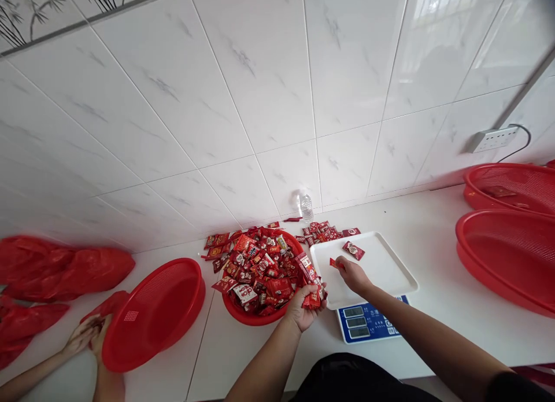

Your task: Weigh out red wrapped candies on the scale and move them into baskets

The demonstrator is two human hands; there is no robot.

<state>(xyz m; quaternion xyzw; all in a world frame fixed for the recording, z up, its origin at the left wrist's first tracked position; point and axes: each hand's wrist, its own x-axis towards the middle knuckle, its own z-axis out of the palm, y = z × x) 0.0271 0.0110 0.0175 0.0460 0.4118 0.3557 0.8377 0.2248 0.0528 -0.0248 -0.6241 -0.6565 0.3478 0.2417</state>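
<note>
My left hand [302, 310] is closed around several red snack packets [313, 295] at the right rim of a red basket [247, 319] heaped with similar packets. Over the white weighing tray [381, 275], my right hand [353, 276] pinches a small red packet [333, 262]. One dark red packet [354, 250] lies on the tray near its back left corner. Below the tray is the blue front panel of a digital scale [368, 323]; its readings are too small to make out.
Loose packets [323, 233] and a clear plastic bottle [306, 207] are by the wall. A red basket [154, 315] stands left, beside a co-worker's hands [89, 332] and red plastic bags [65, 269]. Two more red baskets [507, 263] are at right, below a power strip [494, 139].
</note>
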